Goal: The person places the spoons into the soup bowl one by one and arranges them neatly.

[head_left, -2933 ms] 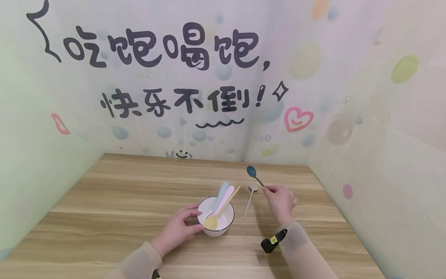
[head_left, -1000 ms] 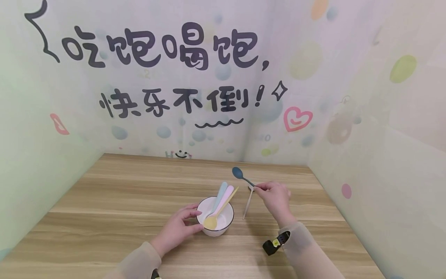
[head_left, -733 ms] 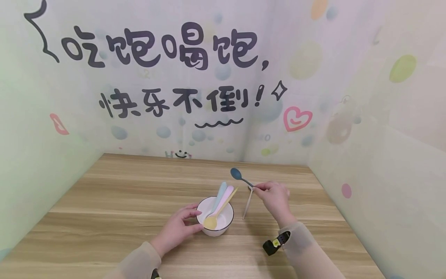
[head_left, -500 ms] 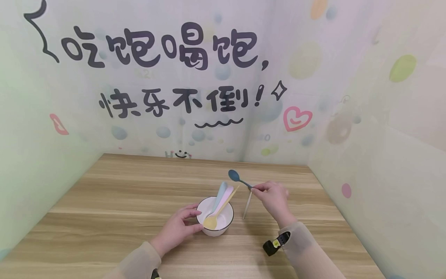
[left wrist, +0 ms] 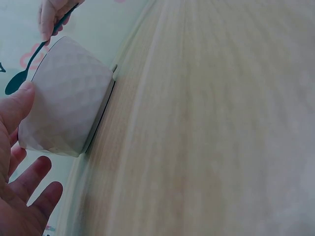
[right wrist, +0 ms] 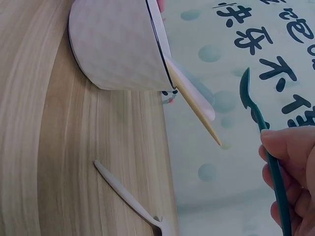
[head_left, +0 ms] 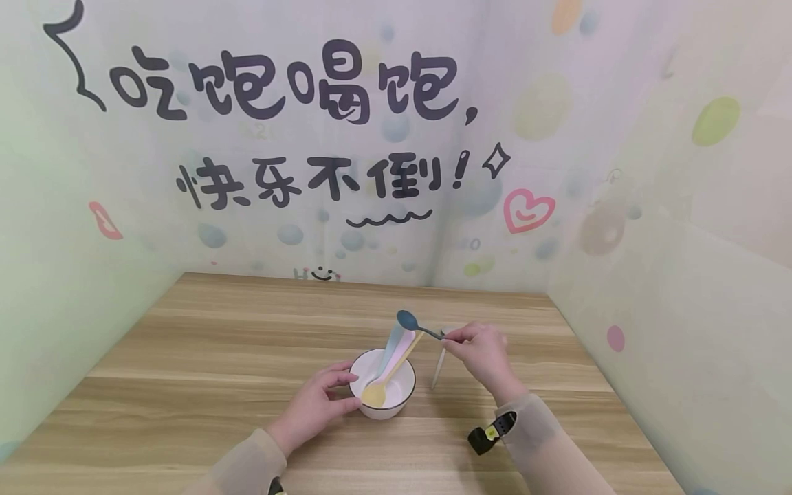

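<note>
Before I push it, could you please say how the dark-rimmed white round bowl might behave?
The bowl likely slides upright, its base flat on the wood-grain table; the long yellow spoon, jutting past its rim, might shift.

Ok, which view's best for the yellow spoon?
Head: both scoop and handle of the yellow spoon show. Right wrist gets only its handle, jutting past the rim of the bowl; left wrist shows none of it.

Five utensils point(head_left: 374, 395), one bowl point(head_left: 381, 413)

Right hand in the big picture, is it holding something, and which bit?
Yes, the right hand holds the dark blue spoon by its handle.
</note>
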Tool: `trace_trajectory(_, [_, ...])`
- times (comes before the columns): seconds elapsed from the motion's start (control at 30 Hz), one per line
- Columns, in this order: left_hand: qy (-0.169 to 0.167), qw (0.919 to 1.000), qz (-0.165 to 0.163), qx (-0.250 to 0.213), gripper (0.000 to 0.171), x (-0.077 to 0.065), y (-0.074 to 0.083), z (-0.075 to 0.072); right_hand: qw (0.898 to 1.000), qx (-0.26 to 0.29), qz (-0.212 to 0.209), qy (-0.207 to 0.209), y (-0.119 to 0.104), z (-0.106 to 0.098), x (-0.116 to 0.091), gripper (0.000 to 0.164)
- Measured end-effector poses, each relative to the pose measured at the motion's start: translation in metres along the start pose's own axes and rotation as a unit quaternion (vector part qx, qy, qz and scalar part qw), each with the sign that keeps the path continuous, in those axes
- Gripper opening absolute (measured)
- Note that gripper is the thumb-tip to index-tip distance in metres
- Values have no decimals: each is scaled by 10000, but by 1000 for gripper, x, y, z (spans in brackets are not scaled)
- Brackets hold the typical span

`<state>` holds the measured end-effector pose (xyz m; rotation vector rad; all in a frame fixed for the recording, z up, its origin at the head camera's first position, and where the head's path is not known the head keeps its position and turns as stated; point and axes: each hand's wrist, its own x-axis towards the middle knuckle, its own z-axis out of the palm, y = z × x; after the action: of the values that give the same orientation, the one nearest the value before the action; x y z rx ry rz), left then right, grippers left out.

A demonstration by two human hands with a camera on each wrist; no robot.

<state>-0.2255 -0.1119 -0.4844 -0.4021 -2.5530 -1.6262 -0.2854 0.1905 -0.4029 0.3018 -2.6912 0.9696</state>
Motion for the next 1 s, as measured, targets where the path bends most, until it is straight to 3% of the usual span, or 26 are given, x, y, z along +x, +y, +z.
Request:
trace_trajectory(0.53, [20, 10000, 8, 28, 35, 0, 0, 1, 9957, 68, -621, -681, 0, 1, 0, 13])
trace_trajectory(0.7, [12, 10000, -4, 30, 35, 0, 1, 0, 9946, 161, -654, -791, 1, 2, -1, 12])
trace_trajectory(1.0, [27, 10000, 91, -19, 35, 0, 3, 0, 9886, -11, -1227, -877, 3, 3, -1, 9])
